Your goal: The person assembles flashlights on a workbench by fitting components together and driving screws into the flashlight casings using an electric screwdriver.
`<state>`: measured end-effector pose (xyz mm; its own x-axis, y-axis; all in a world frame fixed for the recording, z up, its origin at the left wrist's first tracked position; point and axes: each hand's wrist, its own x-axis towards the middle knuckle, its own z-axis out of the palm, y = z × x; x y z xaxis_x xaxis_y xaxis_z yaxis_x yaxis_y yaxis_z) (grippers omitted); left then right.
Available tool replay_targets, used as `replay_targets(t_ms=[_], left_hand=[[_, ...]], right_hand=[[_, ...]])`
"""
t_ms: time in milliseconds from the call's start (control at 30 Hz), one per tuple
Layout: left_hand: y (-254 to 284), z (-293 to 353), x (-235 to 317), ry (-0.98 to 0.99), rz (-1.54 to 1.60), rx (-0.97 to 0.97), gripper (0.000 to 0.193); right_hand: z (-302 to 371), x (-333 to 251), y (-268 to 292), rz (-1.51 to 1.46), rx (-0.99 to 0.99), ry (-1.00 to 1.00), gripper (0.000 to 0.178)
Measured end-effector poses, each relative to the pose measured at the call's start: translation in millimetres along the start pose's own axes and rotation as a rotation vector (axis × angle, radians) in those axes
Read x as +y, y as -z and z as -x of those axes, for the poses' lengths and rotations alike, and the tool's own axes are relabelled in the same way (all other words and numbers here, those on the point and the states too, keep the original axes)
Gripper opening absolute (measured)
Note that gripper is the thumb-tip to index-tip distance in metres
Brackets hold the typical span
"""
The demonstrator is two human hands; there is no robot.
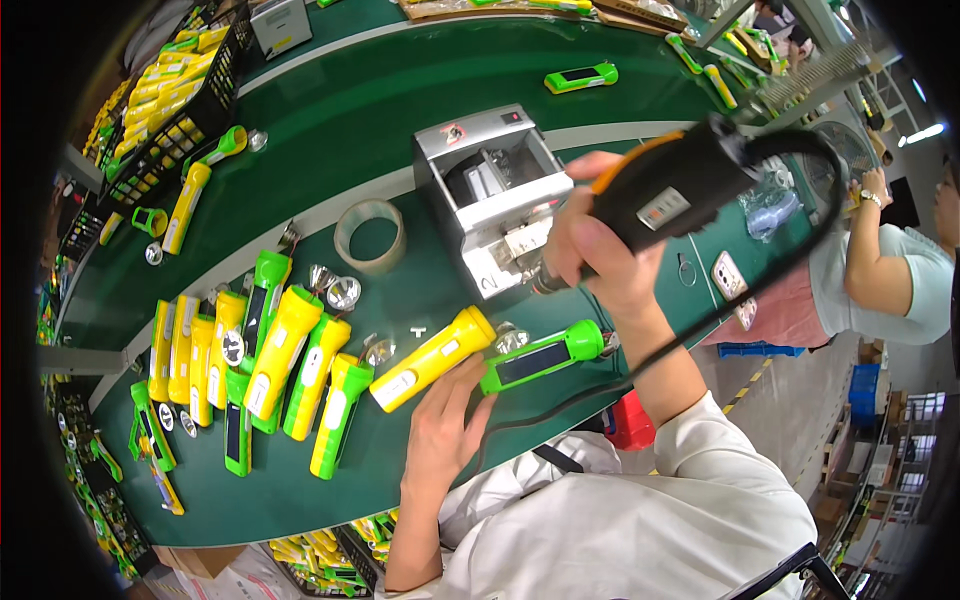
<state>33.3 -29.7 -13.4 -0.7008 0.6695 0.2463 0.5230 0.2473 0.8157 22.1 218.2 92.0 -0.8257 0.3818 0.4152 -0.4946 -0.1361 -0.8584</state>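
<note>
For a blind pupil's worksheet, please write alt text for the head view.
A person's right hand grips a corded black tool beside a silver machine on a green workbench. The left hand lies by a yellow flashlight, with more flashlights to the left.

From my end, label print on the power driver (665, 195) is too blurred to read. Its grip's partly hidden by the R hand (605, 245), & I can't tell if the tip touches the silver machine (470, 128). I lose the cable (560, 408) nr the front edge of the tabletop (270, 505), just beside the L hand (445, 430). Below that edge, a torch crate (362, 562) is only part-visible; by the R end, the view's rim cuts off a co-worker (910, 280).
</note>
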Motion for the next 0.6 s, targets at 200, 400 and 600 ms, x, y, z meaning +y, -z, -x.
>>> replay_targets(t_ms=[200,400,600], left_hand=[[-2,2,-10,-0.062,-0.013,0.059,0.035],[2,1,-11,-0.101,-0.035,0.033,0.037],[0,4,-15,-0.121,-0.011,0.041,0.039]], right_hand=[[62,-1,-15,0.097,-0.26,0.153,0.055],[92,15,-32,0.071,-0.396,0.097,0.054],[101,35,-32,0.054,-0.357,0.117,0.055]])
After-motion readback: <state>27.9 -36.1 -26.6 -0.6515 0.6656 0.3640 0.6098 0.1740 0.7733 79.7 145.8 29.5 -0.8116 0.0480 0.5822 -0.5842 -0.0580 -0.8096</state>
